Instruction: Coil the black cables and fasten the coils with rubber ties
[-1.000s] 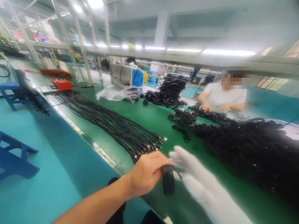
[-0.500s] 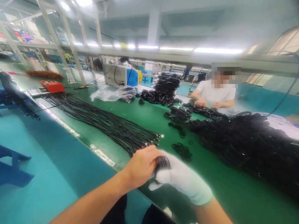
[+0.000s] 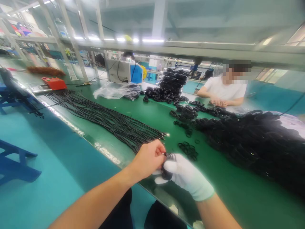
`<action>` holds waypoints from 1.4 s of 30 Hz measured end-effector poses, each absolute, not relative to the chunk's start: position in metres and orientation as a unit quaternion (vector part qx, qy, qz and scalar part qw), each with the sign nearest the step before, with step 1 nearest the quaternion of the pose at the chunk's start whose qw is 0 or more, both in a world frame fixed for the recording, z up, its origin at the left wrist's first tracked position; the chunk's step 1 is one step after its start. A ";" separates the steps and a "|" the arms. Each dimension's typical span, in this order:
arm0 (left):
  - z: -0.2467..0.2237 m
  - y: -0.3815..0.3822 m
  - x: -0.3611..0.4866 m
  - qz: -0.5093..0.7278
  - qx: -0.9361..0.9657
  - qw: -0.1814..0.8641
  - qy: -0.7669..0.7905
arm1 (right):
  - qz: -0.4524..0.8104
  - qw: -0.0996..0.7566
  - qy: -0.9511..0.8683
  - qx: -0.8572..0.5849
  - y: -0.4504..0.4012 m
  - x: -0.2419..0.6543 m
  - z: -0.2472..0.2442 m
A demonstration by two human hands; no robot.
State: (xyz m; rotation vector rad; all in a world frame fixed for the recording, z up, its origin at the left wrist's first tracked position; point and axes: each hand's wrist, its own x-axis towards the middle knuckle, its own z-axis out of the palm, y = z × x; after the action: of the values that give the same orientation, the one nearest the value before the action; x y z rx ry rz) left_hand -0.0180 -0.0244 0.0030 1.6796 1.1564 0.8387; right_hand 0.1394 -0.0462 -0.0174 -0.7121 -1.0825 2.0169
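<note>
A small coil of black cable [image 3: 167, 174] is gripped in my right hand [image 3: 188, 178], which wears a white glove. The thumb lies across the coil's near side. My bare left hand [image 3: 149, 159] is closed with its fingertips pinched at the coil's upper left edge; just what the fingertips hold is partly hidden. Beyond my left hand, a long bundle of loose black cables [image 3: 102, 119] stretches across the green table [image 3: 140, 111], its metal-tipped ends lying near my fingers. Several small black rings [image 3: 188, 150] lie behind my gloved hand.
A large heap of coiled black cables [image 3: 240, 146] covers the right side. Across the table sits a person in a white shirt [image 3: 224, 90]. A red control box [image 3: 54, 83], clear plastic bag [image 3: 109, 92] and grey-blue machine [image 3: 124, 72] stand farther back. A blue stool [image 3: 19, 162] is at left.
My left hand has shifted slightly up and its fingers now pinch at the coil's edge. More of the coil shows in my gloved hand. The co-worker's hands have come together.
</note>
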 end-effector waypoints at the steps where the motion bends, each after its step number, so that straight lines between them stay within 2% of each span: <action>1: 0.002 -0.024 -0.018 0.343 0.684 0.434 0.475 | 0.781 0.363 -0.424 -0.279 -0.046 0.139 -0.017; 5: -0.002 -0.022 -0.017 0.347 0.694 0.389 0.497 | 0.777 0.358 -0.425 -0.297 -0.048 0.137 -0.015; 10: -0.010 -0.021 -0.017 0.325 0.628 0.484 0.516 | 0.779 0.347 -0.431 -0.295 -0.050 0.133 -0.014; 17: -0.017 -0.017 -0.015 0.280 0.700 0.398 0.522 | 0.776 0.320 -0.439 -0.320 -0.049 0.129 -0.020; 24: -0.010 -0.009 -0.027 0.325 0.751 0.378 0.434 | 0.812 0.378 -0.348 -0.277 -0.047 0.127 -0.031; 31: -0.011 -0.043 -0.029 0.263 0.842 0.251 0.399 | 0.795 0.463 -0.331 -0.211 -0.040 0.126 -0.033; 37: 0.011 -0.027 -0.037 0.320 0.760 0.366 0.431 | 0.861 0.345 -0.292 -0.232 -0.040 0.144 -0.030; 42: 0.013 -0.023 -0.023 0.290 0.775 0.329 0.455 | 0.821 0.324 -0.372 -0.286 -0.046 0.145 -0.023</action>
State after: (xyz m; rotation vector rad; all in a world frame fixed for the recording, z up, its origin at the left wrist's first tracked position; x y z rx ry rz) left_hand -0.0227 -0.0226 0.0126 2.0294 1.1899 0.7584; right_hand 0.1451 -0.0460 -0.0228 -0.7492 -0.9760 2.1543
